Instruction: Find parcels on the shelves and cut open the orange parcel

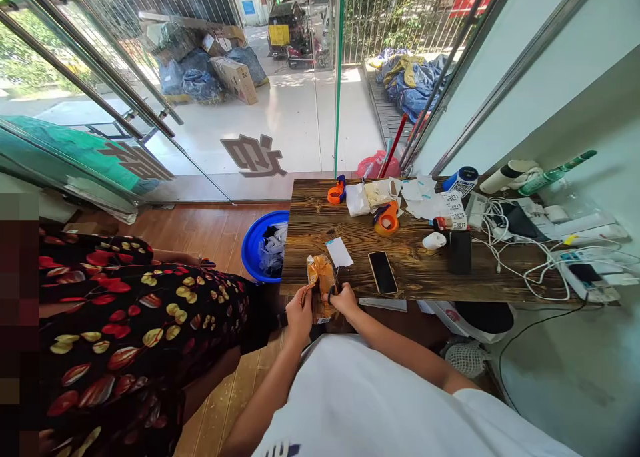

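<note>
At the near edge of the wooden table, a package wrapped in shiny orange-brown tape [321, 267] lies between my hands. My left hand [299, 312] is closed on the left side of this package. In my right hand [344, 301] is a pair of scissors [336, 282], its dark handle loops around my fingers and its blades pointing away from me, beside the package's right side. Whether the blades touch the tape I cannot tell. A white paper slip [339, 251] with a blue edge lies just beyond the blades. Right of it rests a phone [383, 273] with a dark screen.
Tape dispensers [387, 219], paper labels [453, 207], a white roll [434, 241] and tangled cables [520, 257] occupy the wooden table [310, 217]. A blue bin [249, 253] with plastic scraps stands left of it. Another person in a floral dress [145, 337] is close on my left. Glass doors stand ahead.
</note>
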Tool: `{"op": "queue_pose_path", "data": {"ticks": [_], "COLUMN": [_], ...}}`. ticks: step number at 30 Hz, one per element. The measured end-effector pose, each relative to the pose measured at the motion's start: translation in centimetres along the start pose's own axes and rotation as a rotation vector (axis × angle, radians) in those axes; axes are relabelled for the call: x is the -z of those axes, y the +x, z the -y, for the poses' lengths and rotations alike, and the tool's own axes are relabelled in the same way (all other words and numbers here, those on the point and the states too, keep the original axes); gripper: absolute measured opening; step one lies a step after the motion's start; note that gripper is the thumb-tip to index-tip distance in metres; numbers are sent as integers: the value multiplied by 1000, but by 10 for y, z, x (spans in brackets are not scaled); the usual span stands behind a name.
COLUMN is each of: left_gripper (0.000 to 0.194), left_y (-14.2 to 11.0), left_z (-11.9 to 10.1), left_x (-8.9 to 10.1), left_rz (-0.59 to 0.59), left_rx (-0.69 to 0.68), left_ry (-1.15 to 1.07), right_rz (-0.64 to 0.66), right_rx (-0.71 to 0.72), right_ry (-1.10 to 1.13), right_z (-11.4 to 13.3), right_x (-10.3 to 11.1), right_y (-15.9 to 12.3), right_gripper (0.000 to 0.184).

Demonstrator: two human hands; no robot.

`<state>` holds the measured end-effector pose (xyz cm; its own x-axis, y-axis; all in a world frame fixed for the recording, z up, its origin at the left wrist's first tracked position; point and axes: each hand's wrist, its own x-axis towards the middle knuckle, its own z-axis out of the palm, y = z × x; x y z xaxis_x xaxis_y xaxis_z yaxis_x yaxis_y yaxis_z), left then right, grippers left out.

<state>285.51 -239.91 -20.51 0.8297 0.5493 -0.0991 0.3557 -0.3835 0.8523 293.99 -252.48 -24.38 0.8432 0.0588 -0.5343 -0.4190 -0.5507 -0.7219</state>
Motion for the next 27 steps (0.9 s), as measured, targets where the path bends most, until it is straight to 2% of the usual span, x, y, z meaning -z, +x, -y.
{"op": "queue_pose_path", "data": {"ticks": [4,9,15,21,24,27], "left_gripper": [29,24,25,28,26,30], "left_y": [6,14,11,6,10,16], "left_z": [-4,-8,-11,-2,0,-9], "left_x": [5,10,11,8,9,12], "left_rz": [57,101,127,196,218,210], "left_rx": [57,54,32,66,85,85], "left_ry": [-79,-36,-5,-24,42,181], "right_rz": [-15,-46,3,48,59,99], "right_rx": [57,136,109,75,68,57], "right_ry": [-55,-114,-103,-49,-9,57], "right_z": [3,8,6,4,4,8], "right_x": [-1,5,14,26,27,25], "right_y": [2,2,2,-1,-3,-5], "right_gripper": [44,52,43,38,39,40]}}
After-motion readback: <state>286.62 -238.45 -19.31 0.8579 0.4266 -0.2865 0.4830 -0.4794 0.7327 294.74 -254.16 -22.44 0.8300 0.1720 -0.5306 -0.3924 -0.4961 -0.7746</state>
